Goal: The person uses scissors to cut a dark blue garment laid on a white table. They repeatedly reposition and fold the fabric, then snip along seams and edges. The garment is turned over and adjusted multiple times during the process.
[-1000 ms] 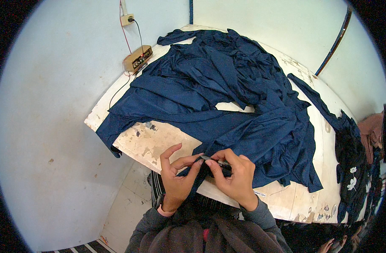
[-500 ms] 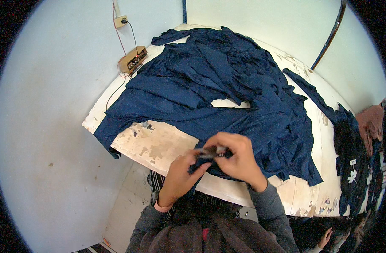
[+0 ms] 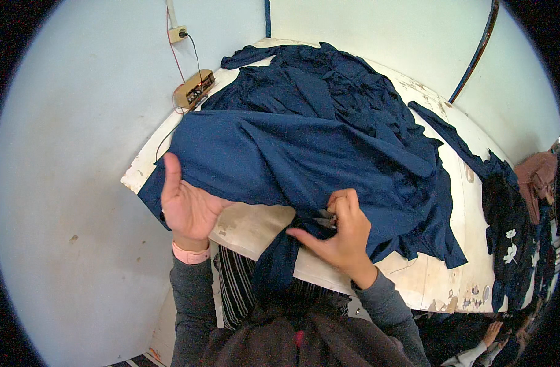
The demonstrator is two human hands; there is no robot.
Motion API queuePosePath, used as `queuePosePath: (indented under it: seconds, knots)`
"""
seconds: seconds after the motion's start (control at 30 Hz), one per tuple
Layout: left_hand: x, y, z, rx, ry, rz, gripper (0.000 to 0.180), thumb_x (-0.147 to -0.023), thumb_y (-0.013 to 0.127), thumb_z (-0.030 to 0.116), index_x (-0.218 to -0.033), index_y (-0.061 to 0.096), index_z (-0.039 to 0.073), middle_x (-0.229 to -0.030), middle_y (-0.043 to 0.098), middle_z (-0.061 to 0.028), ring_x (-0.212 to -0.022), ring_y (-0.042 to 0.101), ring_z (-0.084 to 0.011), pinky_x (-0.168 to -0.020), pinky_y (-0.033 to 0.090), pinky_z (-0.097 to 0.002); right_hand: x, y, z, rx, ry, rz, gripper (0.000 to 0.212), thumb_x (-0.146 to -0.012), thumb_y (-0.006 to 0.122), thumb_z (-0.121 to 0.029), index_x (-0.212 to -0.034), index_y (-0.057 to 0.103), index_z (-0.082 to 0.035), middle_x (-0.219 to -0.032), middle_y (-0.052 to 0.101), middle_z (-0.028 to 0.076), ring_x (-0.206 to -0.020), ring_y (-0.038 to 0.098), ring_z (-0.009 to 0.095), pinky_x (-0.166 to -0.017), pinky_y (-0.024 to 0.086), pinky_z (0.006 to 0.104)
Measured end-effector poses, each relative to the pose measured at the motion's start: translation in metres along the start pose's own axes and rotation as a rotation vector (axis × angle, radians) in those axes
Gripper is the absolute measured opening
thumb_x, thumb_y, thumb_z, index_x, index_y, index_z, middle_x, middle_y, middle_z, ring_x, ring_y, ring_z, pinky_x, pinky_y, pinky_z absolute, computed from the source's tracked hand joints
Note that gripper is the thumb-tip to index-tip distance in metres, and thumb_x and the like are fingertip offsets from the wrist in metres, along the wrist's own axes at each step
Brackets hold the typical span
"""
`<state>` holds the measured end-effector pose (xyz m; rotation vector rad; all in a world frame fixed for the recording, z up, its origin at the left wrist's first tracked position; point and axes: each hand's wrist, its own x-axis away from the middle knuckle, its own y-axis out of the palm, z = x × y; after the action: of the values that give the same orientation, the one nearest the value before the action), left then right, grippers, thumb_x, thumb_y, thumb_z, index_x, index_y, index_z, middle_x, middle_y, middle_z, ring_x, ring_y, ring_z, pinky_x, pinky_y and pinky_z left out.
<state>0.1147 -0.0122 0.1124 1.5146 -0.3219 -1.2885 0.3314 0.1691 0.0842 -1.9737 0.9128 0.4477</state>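
Dark blue cloth lies spread and rumpled across the table, and a strip of it hangs over the near edge. My left hand is palm up at the cloth's left part, thumb stretched out. Its other fingers pass under the cloth's edge and are mostly hidden. Near the middle of the cloth's front edge, my right hand has its fingers curled round a small grey metal tool, with the thumb pointing left. Most of the tool is covered, so its exact kind does not show.
The pale, worn table meets walls at the left and back. A brown electrical box with cords sits at the left edge, below a wall socket. Black garments lie at the right, near another person's hand.
My hands were together at the middle. The left has moved left to the cloth's edge, and the front cloth now lies smoother and raised. My right hand still holds the grey tool.
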Motion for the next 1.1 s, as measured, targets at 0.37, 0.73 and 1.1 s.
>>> queuePosePath:
  seconds: [0.37,0.73,1.1]
  knots:
    - [0.035,0.007,0.099,-0.184,0.129,-0.239,0.061,-0.112,0.024,0.034,-0.158,0.024,-0.006,-0.168,0.019,-0.0232,-0.157,0.012,-0.0374,-0.126,0.002,-0.0581,0.006,-0.074,0.099,0.523,0.232,0.138,0.039,-0.072,0.069,-0.001,-0.109,0.061,-0.014,-0.099,0.074,0.014,-0.089,0.071,0.040,-0.074,0.055,0.0442]
    - [0.072,-0.037,0.127,-0.047,0.264,0.002,0.060,-0.112,0.027,0.038,-0.156,0.030,-0.003,-0.164,0.027,-0.0261,-0.154,0.022,-0.0414,-0.123,0.017,-0.0652,-0.003,-0.147,0.143,-0.202,0.451,0.047,0.016,-0.082,0.073,0.004,-0.095,0.065,-0.002,-0.087,0.061,-0.003,-0.077,0.050,0.006,-0.068,0.037,0.0215]
    - [0.037,-0.129,0.147,-0.533,0.674,1.120,0.093,-0.099,0.049,0.065,-0.165,0.012,0.012,-0.170,0.011,-0.0205,-0.158,0.013,-0.0326,-0.126,0.008,-0.0532,-0.113,-0.038,0.127,-0.141,0.040,0.132,0.033,-0.091,0.073,-0.003,-0.123,0.066,-0.001,-0.126,0.069,0.010,-0.117,0.064,0.018,-0.100,0.053,0.0318]
